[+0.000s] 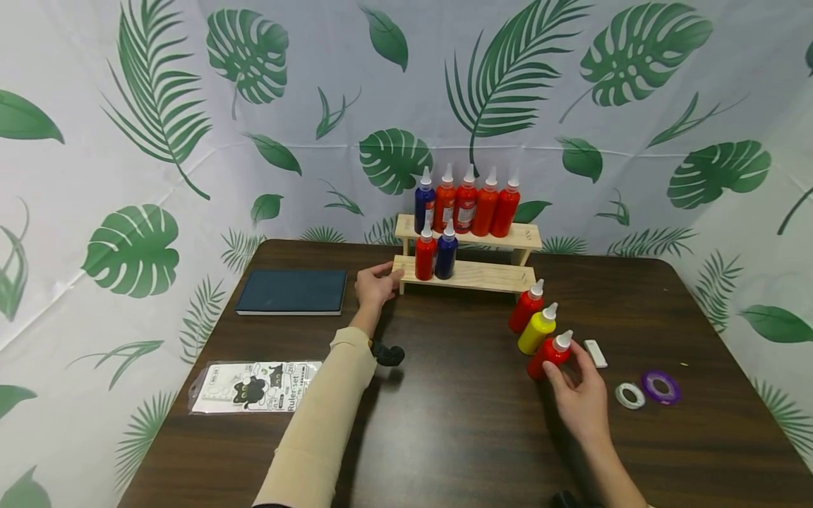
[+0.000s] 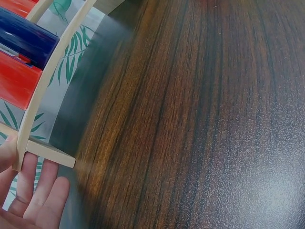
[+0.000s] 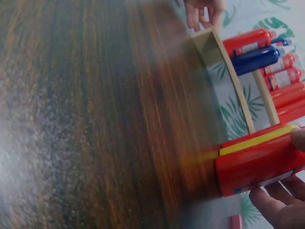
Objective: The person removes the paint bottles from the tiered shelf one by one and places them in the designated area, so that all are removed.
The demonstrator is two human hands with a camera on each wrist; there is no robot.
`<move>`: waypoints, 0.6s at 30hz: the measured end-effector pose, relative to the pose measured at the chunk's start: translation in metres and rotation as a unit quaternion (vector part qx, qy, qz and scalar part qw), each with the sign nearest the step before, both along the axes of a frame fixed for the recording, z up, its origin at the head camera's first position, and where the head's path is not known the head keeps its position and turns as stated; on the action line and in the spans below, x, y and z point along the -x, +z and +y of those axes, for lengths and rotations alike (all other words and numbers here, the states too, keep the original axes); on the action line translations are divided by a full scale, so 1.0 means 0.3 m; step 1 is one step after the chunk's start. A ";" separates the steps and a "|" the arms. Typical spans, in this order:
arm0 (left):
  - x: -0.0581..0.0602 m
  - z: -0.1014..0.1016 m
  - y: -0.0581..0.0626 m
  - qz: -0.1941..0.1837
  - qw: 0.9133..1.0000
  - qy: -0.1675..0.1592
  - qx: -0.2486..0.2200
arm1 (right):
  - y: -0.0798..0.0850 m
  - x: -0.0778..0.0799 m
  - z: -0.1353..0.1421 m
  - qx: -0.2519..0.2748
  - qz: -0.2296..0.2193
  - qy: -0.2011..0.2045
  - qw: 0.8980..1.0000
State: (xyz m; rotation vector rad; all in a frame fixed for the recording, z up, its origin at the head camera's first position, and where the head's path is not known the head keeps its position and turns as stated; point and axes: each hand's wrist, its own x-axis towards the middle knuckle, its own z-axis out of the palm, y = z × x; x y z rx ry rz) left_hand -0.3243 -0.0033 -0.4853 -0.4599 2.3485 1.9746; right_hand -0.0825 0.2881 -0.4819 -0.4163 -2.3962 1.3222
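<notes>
A two-tier wooden rack [image 1: 483, 275] stands at the back of the table. My left hand [image 1: 376, 286] grips the left end of its lower shelf, thumb above and fingers below the board [image 2: 35, 107]. On that shelf are a red squeeze bottle [image 1: 425, 258] and a blue squeeze bottle [image 1: 446, 255]. A blue bottle [image 1: 424, 204] and several red bottles [image 1: 466, 206] fill the upper tier. My right hand [image 1: 583, 398] holds a red squeeze bottle [image 3: 257, 164] between thumb and fingers. Just behind it are a yellow bottle [image 1: 536, 331] and another red bottle [image 1: 526, 310].
A dark blue book [image 1: 292, 291] lies at the back left, with a packaged ruler set [image 1: 248, 386] nearer, partly covered by my left sleeve. Right of my right hand are a small white block [image 1: 595, 353], a white tape roll [image 1: 630, 396] and a purple one [image 1: 661, 387].
</notes>
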 end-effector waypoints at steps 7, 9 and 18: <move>-0.002 0.006 -0.004 -0.002 1.000 0.000 0.008 | 0.052 -0.007 -0.006 0.017 -0.030 -0.016 0.999; -0.002 0.007 -0.006 -0.003 1.000 0.002 0.009 | 0.082 -0.010 -0.013 0.026 -0.001 -0.029 0.999; 0.002 0.004 -0.003 -0.005 1.000 0.005 0.013 | 0.290 0.002 -0.140 -0.042 0.229 0.019 0.972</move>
